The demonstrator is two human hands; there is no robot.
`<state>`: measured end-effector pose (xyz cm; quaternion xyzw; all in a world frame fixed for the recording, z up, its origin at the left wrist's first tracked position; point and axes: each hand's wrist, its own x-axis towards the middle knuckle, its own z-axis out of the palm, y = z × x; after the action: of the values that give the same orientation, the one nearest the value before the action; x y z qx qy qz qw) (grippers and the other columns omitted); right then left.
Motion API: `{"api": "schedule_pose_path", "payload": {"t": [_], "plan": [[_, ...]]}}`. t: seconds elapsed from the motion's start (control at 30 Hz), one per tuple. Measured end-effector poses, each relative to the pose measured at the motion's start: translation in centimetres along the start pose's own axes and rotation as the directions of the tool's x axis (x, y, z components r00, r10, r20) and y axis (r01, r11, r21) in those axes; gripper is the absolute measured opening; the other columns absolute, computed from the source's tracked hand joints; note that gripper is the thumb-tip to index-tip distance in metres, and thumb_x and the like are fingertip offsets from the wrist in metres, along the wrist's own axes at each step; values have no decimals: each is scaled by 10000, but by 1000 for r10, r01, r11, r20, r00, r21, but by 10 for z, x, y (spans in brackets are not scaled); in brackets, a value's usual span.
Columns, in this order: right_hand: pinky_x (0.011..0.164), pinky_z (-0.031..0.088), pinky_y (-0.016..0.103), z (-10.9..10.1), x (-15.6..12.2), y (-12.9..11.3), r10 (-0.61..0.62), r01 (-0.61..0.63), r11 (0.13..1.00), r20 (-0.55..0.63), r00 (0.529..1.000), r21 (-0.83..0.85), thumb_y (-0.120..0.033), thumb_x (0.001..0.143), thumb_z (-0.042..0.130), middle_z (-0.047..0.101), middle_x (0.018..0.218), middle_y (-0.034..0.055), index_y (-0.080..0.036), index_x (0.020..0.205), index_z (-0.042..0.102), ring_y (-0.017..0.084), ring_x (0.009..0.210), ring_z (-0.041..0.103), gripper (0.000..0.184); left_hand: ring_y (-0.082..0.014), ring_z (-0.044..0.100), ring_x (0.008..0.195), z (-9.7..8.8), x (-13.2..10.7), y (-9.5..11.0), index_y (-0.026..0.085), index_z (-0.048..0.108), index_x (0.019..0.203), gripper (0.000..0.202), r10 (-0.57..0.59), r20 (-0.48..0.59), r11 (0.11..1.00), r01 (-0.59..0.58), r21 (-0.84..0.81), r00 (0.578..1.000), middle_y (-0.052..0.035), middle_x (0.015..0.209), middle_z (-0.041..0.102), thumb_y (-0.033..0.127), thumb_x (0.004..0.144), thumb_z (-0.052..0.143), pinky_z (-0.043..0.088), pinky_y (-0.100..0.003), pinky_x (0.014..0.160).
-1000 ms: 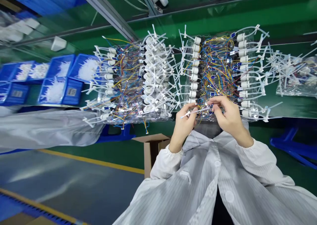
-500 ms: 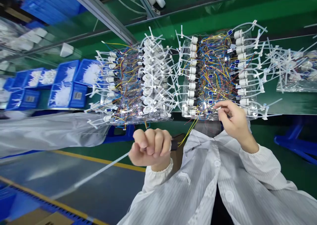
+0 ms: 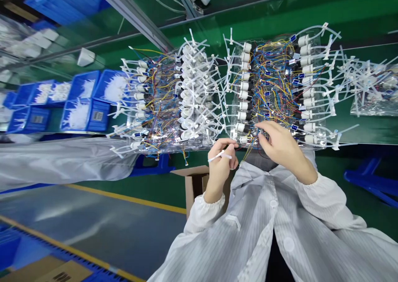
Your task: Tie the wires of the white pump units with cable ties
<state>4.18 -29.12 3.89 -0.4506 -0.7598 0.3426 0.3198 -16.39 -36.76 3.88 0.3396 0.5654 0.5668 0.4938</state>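
Note:
My left hand (image 3: 221, 160) is closed at the near edge of the right-hand tray. A white cable tie (image 3: 214, 157) sticks out across its fingers; whatever else is in the grip is hidden. Over the same tray's near rows, my right hand (image 3: 278, 145) has its index finger and thumb apart among the thin wires (image 3: 266, 112). White cylindrical parts (image 3: 243, 106) with black ends and white ties line both sides of this clear plastic tray (image 3: 320, 143). Yellow, blue and red wires with small blue-and-white tags fill its middle.
A second tray of wired parts (image 3: 161, 104) lies to the left, with many white ties (image 3: 202, 87). Blue bins (image 3: 101, 114) of white pieces stand further left. A plastic bag of parts (image 3: 373, 100) lies right. Below the green bench is an open cardboard box (image 3: 189, 186).
My left hand has moved up and right to the tray edge, bringing the tie and the wired part's leads with it. My right hand has shifted left, with index finger and thumb now spread.

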Motion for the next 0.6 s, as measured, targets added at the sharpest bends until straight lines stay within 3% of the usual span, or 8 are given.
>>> {"api": "schedule_pose_path", "payload": {"t": [0.1,0.2,0.33,0.47,0.6], "plan": [[1100,620,492,7,6,-2,6,-4,1000,89,996,-16,-228,1064,574,793,1312,141,-195,1279,775,285,1186,766,296,-31,394,371,1,10,-9,215,760,1169,365,-85,42,992,81,100,995,35,755,706,496,950,839,404,-187,356],[1059,656,434,14,-1,-3,-128,121,981,35,991,155,-238,1068,580,777,1389,139,-194,1361,755,252,1186,777,344,-68,382,361,4,15,-13,214,769,1241,423,-127,106,986,115,119,986,104,532,503,539,972,812,386,-199,366],[794,710,326,17,-18,-3,-272,253,923,26,962,291,-250,1070,605,746,1485,142,-203,1444,726,190,978,814,396,-75,338,363,9,18,-17,222,803,1142,409,-155,115,987,149,60,981,111,473,414,599,985,773,345,-192,362],[1038,709,422,15,-26,-2,-357,333,916,74,931,224,-164,1053,581,778,1458,98,-257,1472,722,263,1286,789,452,-73,285,355,15,20,-16,200,819,948,502,-233,120,971,237,-16,965,97,444,357,698,940,762,298,-207,338],[1008,713,382,16,-30,-6,-367,332,926,219,904,183,-173,1062,588,804,1421,33,-326,1414,764,242,1229,817,423,-82,365,375,16,22,-11,199,809,802,502,-257,143,966,256,28,956,26,507,495,693,892,807,283,-232,330]]}}
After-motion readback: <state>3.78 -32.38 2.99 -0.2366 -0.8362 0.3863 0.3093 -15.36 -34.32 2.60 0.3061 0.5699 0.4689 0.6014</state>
